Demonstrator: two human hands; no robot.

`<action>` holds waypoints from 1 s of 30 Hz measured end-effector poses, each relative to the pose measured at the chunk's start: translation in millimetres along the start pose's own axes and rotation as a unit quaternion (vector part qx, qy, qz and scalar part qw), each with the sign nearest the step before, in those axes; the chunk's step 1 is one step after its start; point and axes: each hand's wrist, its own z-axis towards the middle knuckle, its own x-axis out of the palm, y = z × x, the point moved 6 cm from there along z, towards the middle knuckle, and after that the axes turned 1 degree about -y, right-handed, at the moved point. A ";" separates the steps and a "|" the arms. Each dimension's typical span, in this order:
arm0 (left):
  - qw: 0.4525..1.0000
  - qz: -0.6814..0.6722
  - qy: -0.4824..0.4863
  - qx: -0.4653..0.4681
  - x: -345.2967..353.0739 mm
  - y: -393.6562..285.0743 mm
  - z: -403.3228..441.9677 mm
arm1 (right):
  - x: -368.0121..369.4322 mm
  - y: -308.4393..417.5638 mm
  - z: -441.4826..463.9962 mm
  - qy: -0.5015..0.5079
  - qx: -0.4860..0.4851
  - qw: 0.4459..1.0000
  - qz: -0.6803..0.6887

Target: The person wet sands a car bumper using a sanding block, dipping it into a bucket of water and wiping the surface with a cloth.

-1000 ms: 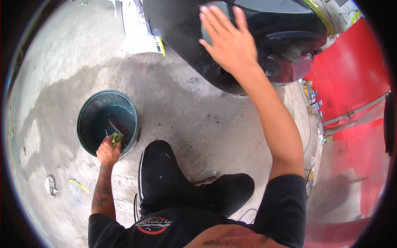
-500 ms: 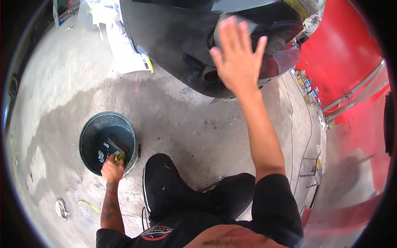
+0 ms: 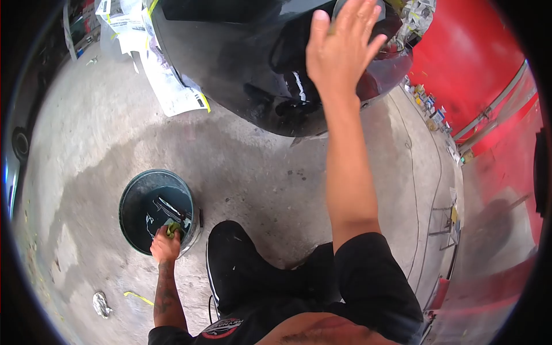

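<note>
My left hand [image 3: 165, 247] reaches over the near rim of a dark round bucket [image 3: 131, 192] of water. Its fingers are closed around a crumpled yellow-green cloth or sponge [image 3: 173, 229]. In the water beside it lies a dark bar-shaped thing [image 3: 169, 206], partly under glare. My right hand [image 3: 340, 54] is stretched out over a glossy black curved car panel [image 3: 230, 63], fingers spread and palm down. Around its fingertips shows a pale grey patch [image 3: 341, 7]; whether it is a sheet under the hand or part of the car, I cannot tell.
Taped masking paper [image 3: 172, 95] hangs from the panel's left side, with crumpled newspaper [image 3: 415, 20] at its right. Small cans and containers [image 3: 428, 106] line the red wall [image 3: 471, 63]. Cables [image 3: 415, 190] cross the concrete floor. Crumpled foil [image 3: 102, 305] lies at lower left.
My right hand has slid upward and slightly right over the panel. My left hand stays at the bucket with the cloth or sponge. The whole view has shifted a little.
</note>
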 end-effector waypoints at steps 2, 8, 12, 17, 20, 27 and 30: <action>1.000 0.001 0.008 -0.002 -3.3 -6.3 -1.7 | 2.1 9.6 -6.5 0.020 0.024 0.999 0.015; 1.000 0.016 0.023 0.002 -1.1 -6.1 -0.1 | 1.1 -39.7 5.1 -0.023 0.101 0.993 0.055; 1.000 0.015 0.022 -0.007 4.1 -0.8 0.5 | 5.2 -24.3 7.2 -0.025 0.161 0.982 0.098; 0.999 0.018 0.025 -0.006 0.3 -4.9 0.5 | 3.5 -29.2 -0.1 0.005 0.121 0.990 0.073; 1.000 0.015 0.025 -0.007 -2.3 -6.6 0.0 | 5.9 -87.0 25.9 -0.042 0.249 0.958 0.133; 0.998 0.027 0.060 -0.025 -0.7 -11.7 0.4 | 7.2 27.3 10.4 -0.001 0.091 0.995 0.032; 0.999 0.028 0.043 -0.007 3.4 -2.2 2.7 | 7.6 7.4 3.2 -0.013 0.107 0.993 0.038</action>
